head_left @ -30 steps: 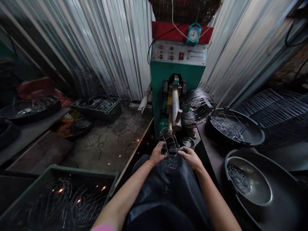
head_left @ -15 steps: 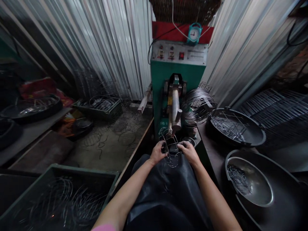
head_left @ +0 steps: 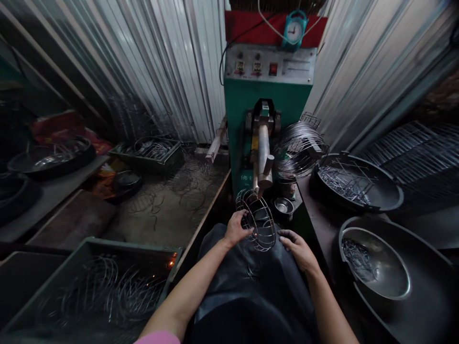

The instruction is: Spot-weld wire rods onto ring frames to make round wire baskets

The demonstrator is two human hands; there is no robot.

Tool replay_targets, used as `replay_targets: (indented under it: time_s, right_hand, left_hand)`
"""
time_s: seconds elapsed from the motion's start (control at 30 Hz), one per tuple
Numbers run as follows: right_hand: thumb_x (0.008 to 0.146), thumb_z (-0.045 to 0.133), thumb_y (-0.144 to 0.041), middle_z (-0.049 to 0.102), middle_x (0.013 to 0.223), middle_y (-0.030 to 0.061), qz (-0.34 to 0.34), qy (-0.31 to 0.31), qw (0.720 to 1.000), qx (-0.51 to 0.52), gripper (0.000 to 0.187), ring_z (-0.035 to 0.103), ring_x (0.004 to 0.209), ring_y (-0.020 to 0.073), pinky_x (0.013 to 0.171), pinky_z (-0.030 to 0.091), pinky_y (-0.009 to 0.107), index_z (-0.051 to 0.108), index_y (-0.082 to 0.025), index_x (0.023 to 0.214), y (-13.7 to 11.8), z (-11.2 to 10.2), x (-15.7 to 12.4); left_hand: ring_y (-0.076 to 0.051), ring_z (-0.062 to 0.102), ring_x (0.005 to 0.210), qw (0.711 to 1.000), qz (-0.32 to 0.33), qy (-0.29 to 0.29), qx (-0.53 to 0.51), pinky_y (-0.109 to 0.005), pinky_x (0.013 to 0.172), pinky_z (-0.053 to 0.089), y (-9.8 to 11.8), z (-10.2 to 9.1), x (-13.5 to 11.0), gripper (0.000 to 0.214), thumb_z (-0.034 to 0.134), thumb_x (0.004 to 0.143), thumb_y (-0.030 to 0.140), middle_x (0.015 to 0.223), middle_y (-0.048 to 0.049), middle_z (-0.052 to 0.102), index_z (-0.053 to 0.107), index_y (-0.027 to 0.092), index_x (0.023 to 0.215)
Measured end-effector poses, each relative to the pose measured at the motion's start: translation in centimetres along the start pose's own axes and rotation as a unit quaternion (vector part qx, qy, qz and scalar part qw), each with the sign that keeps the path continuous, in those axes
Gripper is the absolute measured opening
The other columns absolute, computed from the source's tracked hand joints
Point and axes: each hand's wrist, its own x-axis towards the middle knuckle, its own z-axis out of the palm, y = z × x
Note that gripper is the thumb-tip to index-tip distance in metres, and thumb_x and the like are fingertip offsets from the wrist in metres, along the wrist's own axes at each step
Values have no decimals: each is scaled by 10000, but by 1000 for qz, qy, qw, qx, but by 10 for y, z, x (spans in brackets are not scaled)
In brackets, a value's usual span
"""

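- I had my left hand (head_left: 237,230) gripping a round openwork cage of thin silvery wire (head_left: 258,222), thumb and fingers closed on its left side, above a lap covered in dark shiny cloth (head_left: 254,291).
- My right hand (head_left: 298,248) held nothing, its thumb and fingers slightly parted, just right of the cage and apart from it.
- Beyond the grip, a grey cylindrical metal arm (head_left: 263,148) jutted from a green box-shaped machine (head_left: 267,90), its tip near the cage's upper edge; whether the two touched, I could not tell.
- Beyond the right hand lay a small round metal bowl (head_left: 283,206) and, farther off, a thick coil of silvery wire (head_left: 297,150).
- Well right of the grip, a shiny silver bowl (head_left: 390,272) with metal bits stood inside a large black pan (head_left: 428,306).
- Well left of the grip and nearer me, orange sparks (head_left: 172,260) glowed at a dark green rectangular crate (head_left: 132,244) holding curved wires (head_left: 118,286).
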Motion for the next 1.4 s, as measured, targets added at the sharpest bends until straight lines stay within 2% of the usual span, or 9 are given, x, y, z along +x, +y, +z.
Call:
replay_targets:
  time_s: [0.13, 0.23, 0.4, 0.63, 0.8, 0.93, 1.13, 1.23, 1.4]
  right_hand:
    - [679, 657, -479, 655, 747, 23, -36, -19, 999, 9, 444, 544, 620, 151, 578, 414, 268, 652, -187, 1013, -9, 7, 11]
    - [683, 656, -485, 672, 832, 27, -62, -35, 997, 16, 398, 585, 737, 180, 672, 443, 287, 660, -195, 957, -24, 13, 21]
    - [642, 677, -440, 643, 744, 10, -102, -14, 995, -6, 300, 574, 730, 179, 682, 440, 281, 645, -183, 794, -42, 24, 38]
    - [659, 640, -379, 618, 710, 1, -132, -1, 991, -35, 235, 549, 700, 157, 680, 422, 274, 633, -167, 760, -52, 30, 55]
    - [646, 645, -384, 611, 710, -3, -124, -3, 992, -9, 248, 544, 688, 150, 671, 423, 269, 619, -167, 763, -45, 30, 54]
    - [665, 619, -408, 561, 631, -24, -107, -13, 994, -27, 242, 508, 634, 133, 624, 403, 255, 589, -170, 690, -41, 28, 46]
    - [667, 615, -392, 551, 614, -28, -140, 6, 989, -41, 224, 486, 611, 124, 609, 383, 248, 591, -170, 663, -56, 34, 55]
    - [657, 635, -404, 558, 599, -27, -127, -8, 992, -15, 237, 492, 599, 122, 595, 383, 243, 603, -169, 652, -57, 36, 59]
    - [617, 710, -398, 588, 649, -17, -50, 11, 995, 81, 345, 466, 543, 90, 474, 332, 200, 659, -165, 867, -27, 21, 50]
  left_hand:
    - [-225, 544, 970, 999, -35, 6, -33, -400, 918, 422, -2, 5, 4, 635, 750, 550, 247, 1022, -74, 579, 508, 169, 1131]
    - [-211, 559, 960, 995, -57, 6, -84, -391, 909, 434, -6, 7, 9, 644, 748, 548, 245, 1038, -65, 575, 495, 170, 1136]
    - [-197, 563, 949, 987, -75, 4, -143, -365, 886, 448, -13, 9, 17, 637, 752, 543, 229, 1019, -62, 580, 490, 160, 1120]
    - [-208, 559, 950, 976, -114, -1, -184, -362, 843, 462, -15, 12, 28, 610, 760, 524, 219, 990, -60, 585, 511, 170, 1079]
    - [-188, 564, 895, 969, -135, -5, -206, -352, 823, 464, -15, 15, 27, 594, 764, 515, 228, 945, -45, 587, 528, 172, 1057]
    - [-175, 559, 879, 961, -154, -10, -229, -324, 797, 467, -13, 15, 27, 608, 779, 491, 246, 926, -30, 574, 527, 177, 1039]
    - [-164, 558, 823, 950, -174, -18, -259, -298, 745, 464, -16, 17, 30, 617, 779, 504, 263, 842, -15, 564, 513, 170, 1053]
    - [-149, 551, 771, 949, -176, -36, -260, -291, 742, 452, -14, 17, 31, 589, 774, 503, 267, 811, -7, 562, 525, 161, 1027]
    - [-158, 545, 795, 958, -180, -26, -223, -300, 761, 442, -5, 11, 28, 584, 758, 510, 272, 817, -8, 562, 512, 158, 1028]
